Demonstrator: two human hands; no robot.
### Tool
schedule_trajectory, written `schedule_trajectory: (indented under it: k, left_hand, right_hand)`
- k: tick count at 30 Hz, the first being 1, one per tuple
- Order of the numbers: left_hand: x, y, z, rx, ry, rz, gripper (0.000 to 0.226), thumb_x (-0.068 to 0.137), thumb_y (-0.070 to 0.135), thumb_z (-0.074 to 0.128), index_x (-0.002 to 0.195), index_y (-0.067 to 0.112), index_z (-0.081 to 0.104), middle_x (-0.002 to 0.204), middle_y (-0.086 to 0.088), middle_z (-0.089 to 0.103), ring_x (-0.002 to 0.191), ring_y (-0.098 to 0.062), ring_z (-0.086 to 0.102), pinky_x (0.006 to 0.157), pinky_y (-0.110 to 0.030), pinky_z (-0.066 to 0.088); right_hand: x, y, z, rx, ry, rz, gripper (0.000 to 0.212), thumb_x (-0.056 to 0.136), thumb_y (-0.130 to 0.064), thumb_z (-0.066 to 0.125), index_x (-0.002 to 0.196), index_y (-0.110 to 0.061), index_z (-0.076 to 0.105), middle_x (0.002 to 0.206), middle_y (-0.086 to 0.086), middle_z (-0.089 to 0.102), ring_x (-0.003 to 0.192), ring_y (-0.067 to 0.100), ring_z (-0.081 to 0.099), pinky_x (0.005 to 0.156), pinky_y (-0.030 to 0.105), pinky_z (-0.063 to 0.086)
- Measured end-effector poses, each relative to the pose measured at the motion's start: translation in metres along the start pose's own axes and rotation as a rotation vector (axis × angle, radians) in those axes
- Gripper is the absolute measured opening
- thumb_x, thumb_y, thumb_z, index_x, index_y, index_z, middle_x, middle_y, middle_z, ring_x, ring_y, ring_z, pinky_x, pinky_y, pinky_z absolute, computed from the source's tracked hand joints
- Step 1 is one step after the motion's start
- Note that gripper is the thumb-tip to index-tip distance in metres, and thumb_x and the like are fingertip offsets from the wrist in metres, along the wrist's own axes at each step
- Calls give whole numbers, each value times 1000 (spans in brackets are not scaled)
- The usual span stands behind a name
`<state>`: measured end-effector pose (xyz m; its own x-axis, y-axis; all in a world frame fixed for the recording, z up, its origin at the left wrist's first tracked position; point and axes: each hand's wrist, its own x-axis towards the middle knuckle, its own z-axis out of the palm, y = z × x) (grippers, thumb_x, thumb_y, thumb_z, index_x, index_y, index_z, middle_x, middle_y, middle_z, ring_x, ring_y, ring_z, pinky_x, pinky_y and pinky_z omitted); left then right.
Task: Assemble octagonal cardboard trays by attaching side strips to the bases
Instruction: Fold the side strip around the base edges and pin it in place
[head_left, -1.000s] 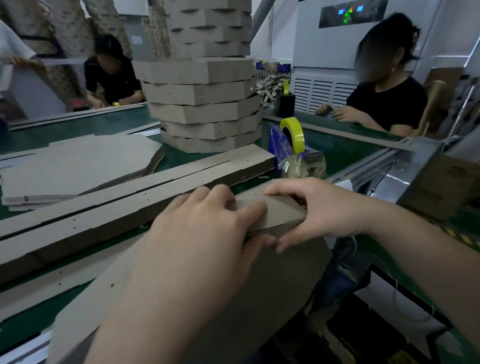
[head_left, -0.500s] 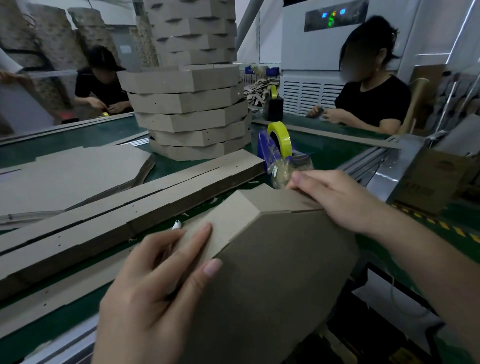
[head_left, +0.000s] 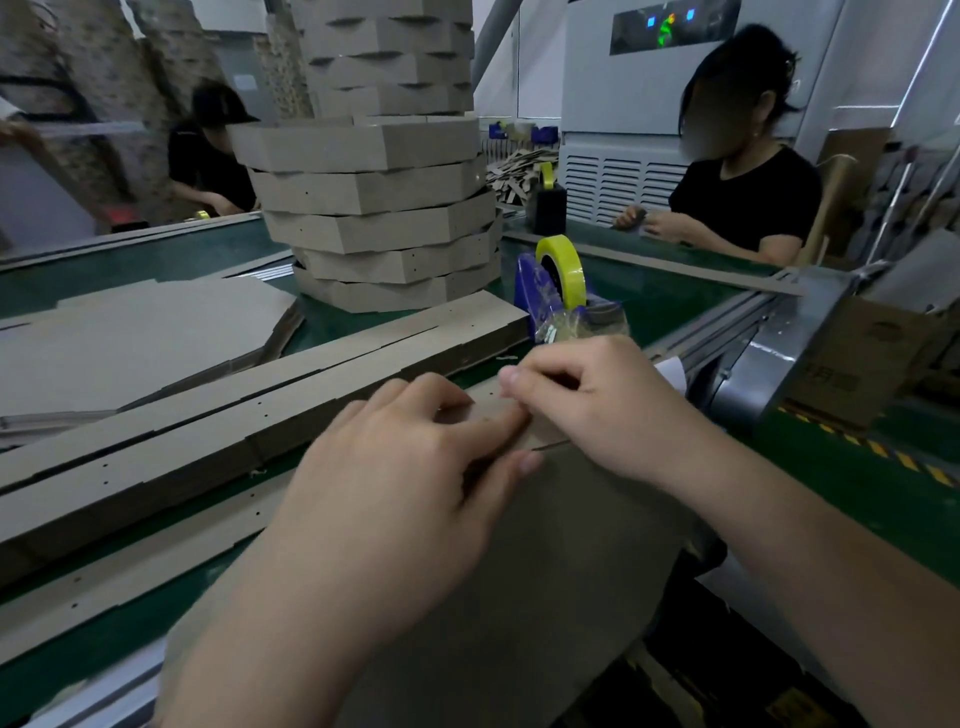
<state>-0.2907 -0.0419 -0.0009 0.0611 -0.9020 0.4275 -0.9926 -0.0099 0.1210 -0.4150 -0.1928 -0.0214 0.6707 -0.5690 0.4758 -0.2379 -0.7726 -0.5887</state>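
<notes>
Head view:
- The base (head_left: 545, 571) stands tilted at the near edge of the table (head_left: 857, 478), partly overhanging it. If either hand eases off, I expect it slides down towards the person.
- The left hand (head_left: 395, 483) clamps the side strip (head_left: 491, 402) against the base's far edge, fingers curled over the top and thumb underneath. An uneven squeeze there could crease the fold or push the strip off the edge line.
- The right hand (head_left: 597, 410) has its fingers curled in and pinches at the same strip, touching the left fingertips. I cannot tell whether it also holds tape. If it does, tape laid askew would probably leave the corner gapped.
- The tape dispenser (head_left: 556, 296) sits just beyond the right hand. A quick reach could knock it.
- The pile of strips (head_left: 234, 415) lies just left of the work, so a swing of the base could scatter it.
</notes>
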Motion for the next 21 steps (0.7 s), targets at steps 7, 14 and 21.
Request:
schedule_trajectory:
  k: [7, 14, 21]
  left_hand:
    - [-7, -10, 3, -67, 38, -58, 47, 86, 62, 31, 115, 49, 65, 104, 10, 62, 94, -16, 61, 65, -33, 49]
    - [-14, -22, 3, -206, 74, -95, 43, 84, 64, 36, 115, 51, 63, 105, 16, 60, 92, -11, 59, 69, -41, 52]
    - [-20, -30, 5, -155, 35, -122, 46, 85, 66, 27, 117, 56, 59, 108, 18, 56, 100, -7, 54, 70, -33, 49]
  right_hand:
    - [2, 25, -18, 407, -296, 303, 21, 73, -50, 67, 75, -31, 75, 77, -7, 70, 73, 5, 65, 69, 19, 45]
    - [6, 18, -3, 322, -150, 118, 24, 81, -42, 59, 82, -22, 72, 82, 1, 68, 76, 7, 60, 70, 17, 44]
    - [9, 21, 9, 347, -177, 83, 24, 86, -35, 54, 78, -17, 68, 72, -1, 62, 70, 11, 56, 68, 21, 42]
